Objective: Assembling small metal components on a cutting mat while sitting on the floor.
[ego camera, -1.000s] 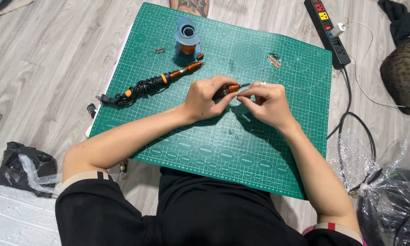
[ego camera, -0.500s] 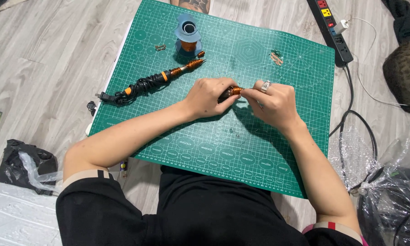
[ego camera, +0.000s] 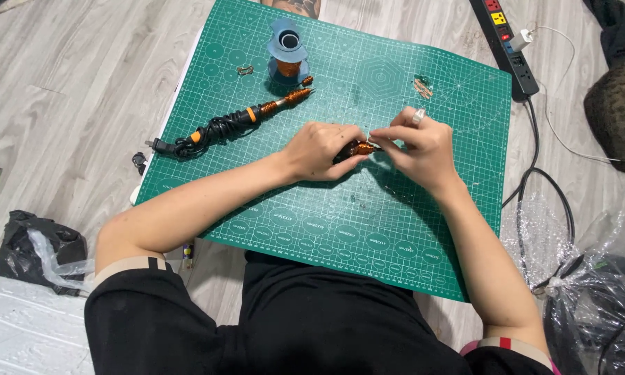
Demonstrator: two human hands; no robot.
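Note:
Over the middle of a green cutting mat (ego camera: 368, 236), my left hand (ego camera: 323, 149) grips a small dark part wound with copper wire (ego camera: 361, 147). My right hand (ego camera: 420, 146), a ring on one finger, pinches the end of that part from the right; the fingertips of both hands meet there. Most of the part is hidden by my fingers. Farther up the mat lies a black tool with orange bands and a coiled cord (ego camera: 236, 123), and beyond it stands a blue spool of copper wire (ego camera: 288, 52).
A small metal clip (ego camera: 244, 69) and a scrap of copper bits (ego camera: 422, 87) lie on the mat. A black power strip (ego camera: 505, 42) with cables runs at the upper right. Plastic bags (ego camera: 590, 278) lie at the right, a black bag (ego camera: 31, 250) at the left.
Both hands stay together on the wound part; my right hand's fingers have shifted slightly at its end. Nothing else on the mat moved.

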